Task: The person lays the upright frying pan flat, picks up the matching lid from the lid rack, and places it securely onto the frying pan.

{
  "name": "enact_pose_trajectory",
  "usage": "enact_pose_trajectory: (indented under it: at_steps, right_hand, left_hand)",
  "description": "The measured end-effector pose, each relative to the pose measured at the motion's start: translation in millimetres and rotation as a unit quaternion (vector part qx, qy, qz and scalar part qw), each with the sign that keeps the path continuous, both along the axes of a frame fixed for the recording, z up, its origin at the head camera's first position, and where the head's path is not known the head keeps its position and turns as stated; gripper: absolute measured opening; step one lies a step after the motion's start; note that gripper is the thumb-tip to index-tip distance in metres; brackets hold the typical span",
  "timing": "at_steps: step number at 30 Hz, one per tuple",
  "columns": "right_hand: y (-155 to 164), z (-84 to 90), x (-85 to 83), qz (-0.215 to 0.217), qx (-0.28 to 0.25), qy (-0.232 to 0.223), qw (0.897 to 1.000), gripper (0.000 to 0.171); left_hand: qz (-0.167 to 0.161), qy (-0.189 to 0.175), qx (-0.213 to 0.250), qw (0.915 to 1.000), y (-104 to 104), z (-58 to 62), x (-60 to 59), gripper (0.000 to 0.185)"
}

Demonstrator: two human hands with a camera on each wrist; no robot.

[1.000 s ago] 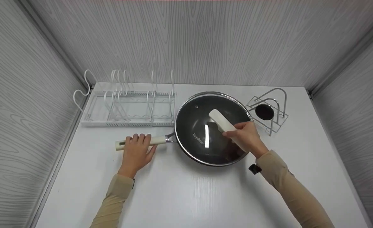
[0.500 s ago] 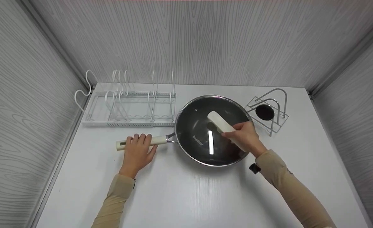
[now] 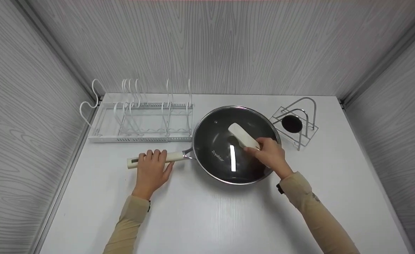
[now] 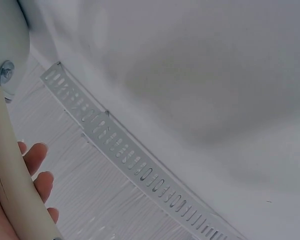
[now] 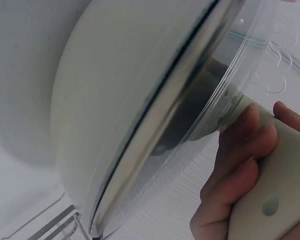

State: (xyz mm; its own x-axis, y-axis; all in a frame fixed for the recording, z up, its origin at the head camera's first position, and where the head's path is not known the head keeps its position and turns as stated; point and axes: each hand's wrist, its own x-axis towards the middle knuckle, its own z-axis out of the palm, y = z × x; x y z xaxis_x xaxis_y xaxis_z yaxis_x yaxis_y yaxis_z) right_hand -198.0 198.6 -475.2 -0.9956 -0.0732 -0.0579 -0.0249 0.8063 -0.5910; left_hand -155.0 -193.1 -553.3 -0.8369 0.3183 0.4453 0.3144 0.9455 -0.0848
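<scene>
Two hands are on the pan [image 3: 236, 144], set apart, each clamped on its own handle. The left hand [image 3: 151, 169] curls over the pan handle [image 3: 174, 156], a cream bar that sticks out from the rim toward nine o'clock; the left wrist view shows its fingers [image 4: 36, 156] wrapped round that bar. The right hand [image 3: 269, 154] grips the lid handle [image 3: 243, 135], a cream bar whose long axis runs from ten o'clock to four o'clock across the glass lid [image 3: 221, 155], with the hand on the four o'clock end. In the right wrist view the lid's edge looks a little clear of the pan's steel rim on that side, though I cannot tell for sure.

The pan sits at the middle of the white table [image 3: 207, 218], toward its far edge, and the right hand is the nearer one to the lid.

Just beside the pan at ten o'clock stands a white wire rack [image 3: 142, 118] with upright dividers, its near rail close above the pan handle. At two o'clock, just off the rim, is a small metal lid stand [image 3: 297, 121] with a dark round disc in it. Grey wood-grain walls close in at nine, twelve and three o'clock
</scene>
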Motion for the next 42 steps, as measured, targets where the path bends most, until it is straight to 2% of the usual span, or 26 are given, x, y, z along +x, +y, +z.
enact_pose_trajectory:
  at_steps: [12,17,26,33,42]
  right_hand:
    - [-4.0,-1.1,6.5,-0.014,0.029,0.014,0.999,0.044]
    - [-10.2,-2.7,10.7,-0.034,0.033,0.026,0.999,0.049]
    - [-21.5,-7.4,18.7,-0.066,0.024,0.047,0.996,0.049]
    - [-24.5,-9.5,18.4,-0.076,0.023,0.051,0.996,0.050]
    - [-24.6,-9.0,17.7,-0.078,0.029,0.048,0.995,0.053]
  left_hand:
    - [0.001,0.002,0.002,1.0000,2.4,-0.3,-0.3,0.043]
    - [0.000,0.013,0.008,0.9999,2.5,-1.3,-0.1,0.042]
    - [0.002,0.017,0.001,0.9999,1.0,-3.9,-0.6,0.043]
    - [-0.001,0.023,0.010,0.9997,-0.4,-4.7,-1.0,0.043]
    - [0.001,0.009,0.018,0.9998,-0.2,-5.1,-1.6,0.043]
